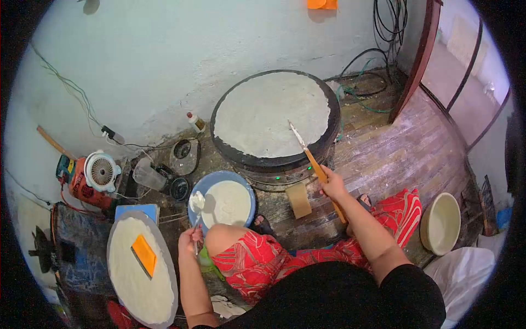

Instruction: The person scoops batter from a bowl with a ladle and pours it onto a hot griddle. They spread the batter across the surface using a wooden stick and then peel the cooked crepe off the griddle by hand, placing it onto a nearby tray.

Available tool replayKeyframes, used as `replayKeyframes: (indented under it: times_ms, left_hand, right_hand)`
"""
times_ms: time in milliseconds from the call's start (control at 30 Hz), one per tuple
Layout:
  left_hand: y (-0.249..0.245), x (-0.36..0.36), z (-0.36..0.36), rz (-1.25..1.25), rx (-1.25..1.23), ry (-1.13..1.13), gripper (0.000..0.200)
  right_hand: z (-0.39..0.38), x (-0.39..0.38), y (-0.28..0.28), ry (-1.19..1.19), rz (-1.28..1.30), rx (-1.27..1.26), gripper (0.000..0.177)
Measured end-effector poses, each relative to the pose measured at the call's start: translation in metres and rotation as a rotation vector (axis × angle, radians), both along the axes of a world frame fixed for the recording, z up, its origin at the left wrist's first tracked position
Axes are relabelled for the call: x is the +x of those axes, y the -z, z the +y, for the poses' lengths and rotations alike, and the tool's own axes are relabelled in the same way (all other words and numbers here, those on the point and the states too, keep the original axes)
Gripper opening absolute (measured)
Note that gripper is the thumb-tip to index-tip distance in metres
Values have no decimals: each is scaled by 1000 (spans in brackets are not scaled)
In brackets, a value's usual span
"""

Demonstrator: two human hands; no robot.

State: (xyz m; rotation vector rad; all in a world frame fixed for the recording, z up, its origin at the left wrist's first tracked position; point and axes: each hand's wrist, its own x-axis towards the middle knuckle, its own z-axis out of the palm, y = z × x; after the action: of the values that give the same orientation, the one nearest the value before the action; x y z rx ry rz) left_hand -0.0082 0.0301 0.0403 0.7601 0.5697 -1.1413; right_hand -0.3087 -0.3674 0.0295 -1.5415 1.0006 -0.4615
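A long wooden-handled spatula [318, 168] is gripped in my right hand [332, 186], its batter-smeared blade pointing over the round griddle [224, 143]. A thin pale sheet of batter [263, 112] covers most of that griddle's dark top. My left hand [190, 241] is closed around the handle of a ladle [197, 203], whose bowl is coated with white batter. The ladle overlaps the left rim of a blue basin [251, 192] holding more batter [227, 204].
At the left, pale flatbread sheets [129, 274] lie under an orange piece [144, 256]. Behind them stand a red machine [79, 181] and a clear jug [148, 175]. A brown pad [298, 200] lies before the griddle; a cream tub [441, 223] sits at the right.
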Motion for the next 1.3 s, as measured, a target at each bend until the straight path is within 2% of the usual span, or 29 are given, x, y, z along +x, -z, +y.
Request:
replayKeyframes:
  times_ms: [133,200,267,300,333,400,433,467,500,533,567,600,667,733,767,800,867,900,933,1000,1033,1067,1133,1167,1267,1300]
  left_hand:
    - [33,-5,10,147,-84,-109,21]
    - [58,-1,16,133,-122,-92,19]
    - [73,0,16,-53,43,-40,19]
    - [81,1,10,-60,152,-106,17]
    - [99,8,13,-58,151,-104,17]
    - [128,17,25,-45,141,-97,19]
    - [107,3,14,-44,141,-95,19]
    - [58,-27,-9,-162,183,-23,22]
    - [31,-44,-22,-280,226,49,24]
    - [61,-36,-13,-280,227,53,24]
    - [116,-25,4,-844,265,259,27]
    - [145,-18,12,-1409,288,466,29]
    - [142,-19,12,-1333,299,413,29]
    - [130,-21,9,-1184,321,310,28]
    - [123,-23,8,-1108,330,260,28]
    - [113,-25,6,-1033,339,212,28]
    - [95,-29,1,-877,357,112,27]
    - [87,-31,-1,-799,366,60,27]
    - [81,-32,-2,-718,376,8,27]
    - [75,-34,-3,-554,398,-95,26]
    - [77,-14,1,-550,530,-149,26]
    - [77,9,1,-545,660,-204,26]
    - [22,15,-28,-570,465,-259,29]
    - [-13,8,-53,-616,422,-326,25]
    - [-95,-20,-121,-724,190,-400,23]
    - [-108,-24,-139,-723,137,-382,24]
  right_hand:
    - [-8,9,17,14,44,7,47]
    - [-14,14,20,-4,86,45,47]
    - [-18,17,26,-21,128,82,46]
    - [-17,17,35,-91,265,-253,43]
    - [-15,16,39,-161,399,-589,41]
    - [-8,17,44,-167,401,-605,41]
    - [-5,18,42,-174,400,-619,41]
    - [-4,16,32,-173,402,-619,41]
    - [-4,13,14,-110,178,-79,41]
    - [-3,11,4,-41,-54,457,41]
    - [-5,9,4,-38,-54,457,41]
    - [-8,6,4,31,-97,456,45]
    - [-8,3,6,103,-139,452,49]
    - [2,7,-6,107,-361,260,61]
    - [11,5,-21,80,-377,265,72]
    - [7,1,-14,85,-379,261,72]
    - [-4,-10,6,-59,-432,311,76]
    - [-9,-13,-1,-68,-301,283,76]
    - [-12,-11,-9,-69,-300,282,76]
    - [-11,-2,-45,40,-501,248,71]
    - [-3,-1,-71,129,-548,293,69]
    - [-7,-3,-67,125,-547,295,69]
    - [-28,-8,-44,90,-421,421,69]
    - [-34,-11,-22,64,-327,341,70]
    - [-37,-8,-25,58,-287,316,66]
    - [-28,-2,-41,103,-429,312,63]
